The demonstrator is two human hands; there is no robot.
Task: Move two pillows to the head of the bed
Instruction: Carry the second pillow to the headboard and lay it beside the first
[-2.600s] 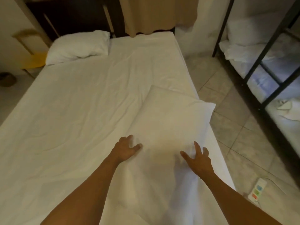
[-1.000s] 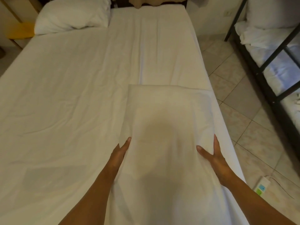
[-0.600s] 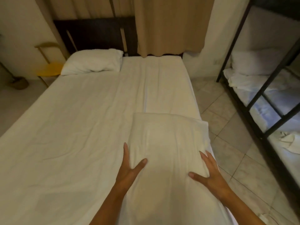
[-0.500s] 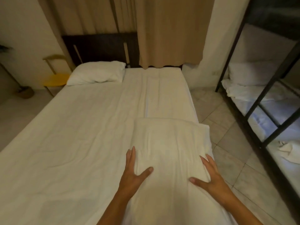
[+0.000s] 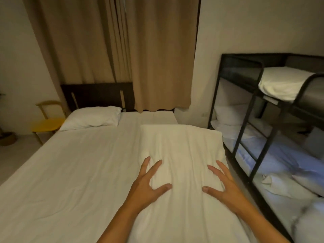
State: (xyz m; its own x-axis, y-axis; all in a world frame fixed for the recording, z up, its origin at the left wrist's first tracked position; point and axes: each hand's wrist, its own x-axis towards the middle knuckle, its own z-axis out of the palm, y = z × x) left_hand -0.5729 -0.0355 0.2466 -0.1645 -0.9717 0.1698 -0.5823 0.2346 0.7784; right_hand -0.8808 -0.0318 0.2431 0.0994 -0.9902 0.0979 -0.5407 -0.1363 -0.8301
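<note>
A white pillow is lifted in front of me over the right side of the bed, its far edge toward the headboard. My left hand grips its left side with thumb on top and fingers spread. My right hand grips its right side the same way. A second white pillow lies flat at the head of the bed on the left, against the dark headboard.
Beige curtains hang over the headboard. A yellow chair stands left of the bed. A black metal bunk bed with white bedding lines the right side across a narrow aisle.
Both hands have raised the pillow off the sheet and carried it toward the head of the bed. My view has tilted up, showing more wall and curtain.
</note>
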